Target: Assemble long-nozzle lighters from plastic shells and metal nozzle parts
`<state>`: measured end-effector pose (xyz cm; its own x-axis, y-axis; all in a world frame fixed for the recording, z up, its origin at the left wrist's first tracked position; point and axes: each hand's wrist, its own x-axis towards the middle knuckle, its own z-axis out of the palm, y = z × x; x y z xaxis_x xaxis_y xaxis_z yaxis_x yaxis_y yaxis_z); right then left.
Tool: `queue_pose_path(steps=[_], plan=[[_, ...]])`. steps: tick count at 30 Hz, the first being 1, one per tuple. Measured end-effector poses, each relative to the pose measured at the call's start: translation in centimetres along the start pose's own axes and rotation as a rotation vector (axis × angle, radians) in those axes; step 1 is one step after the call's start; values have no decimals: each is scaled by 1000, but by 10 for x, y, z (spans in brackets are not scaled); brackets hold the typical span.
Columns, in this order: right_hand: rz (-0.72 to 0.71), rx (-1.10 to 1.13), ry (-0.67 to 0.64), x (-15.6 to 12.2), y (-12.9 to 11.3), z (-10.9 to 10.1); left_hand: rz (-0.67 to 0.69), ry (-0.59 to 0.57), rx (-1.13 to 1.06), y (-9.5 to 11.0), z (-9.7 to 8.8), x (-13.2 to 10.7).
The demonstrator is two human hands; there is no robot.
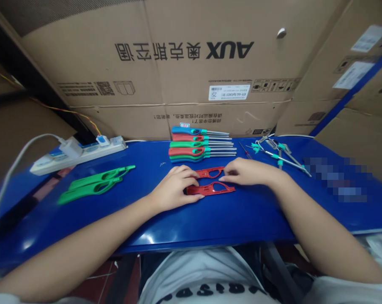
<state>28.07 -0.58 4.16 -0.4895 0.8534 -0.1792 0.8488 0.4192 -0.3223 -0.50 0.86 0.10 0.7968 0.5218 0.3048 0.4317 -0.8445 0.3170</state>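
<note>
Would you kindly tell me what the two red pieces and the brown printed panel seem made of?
The red pieces: probably moulded plastic, smooth-looking, given even colour and thin rims.
The panel: likely matt cardboard, given its brown surface, creases and box printing.

The left hand (pixel 176 188) rests over two red shells (pixel 206 190) on the blue desk (pixel 210 228); the right hand (pixel 251 171) meets the farther one's tip. Stacked lighters (pixel 185 150) lie beyond.
</note>
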Motion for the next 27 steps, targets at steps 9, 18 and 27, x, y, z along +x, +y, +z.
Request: queue_pose_path(steps=[9,18,27], plan=[[637,-47,630,-48,85,-45,88,-60,-39,-14,-10,0],[797,9,459,-67,129,-42,53,-67,-19,-16,-6,-1],[778,29,334,-58,142,-34,129,-95,170,-22,-16,-1]])
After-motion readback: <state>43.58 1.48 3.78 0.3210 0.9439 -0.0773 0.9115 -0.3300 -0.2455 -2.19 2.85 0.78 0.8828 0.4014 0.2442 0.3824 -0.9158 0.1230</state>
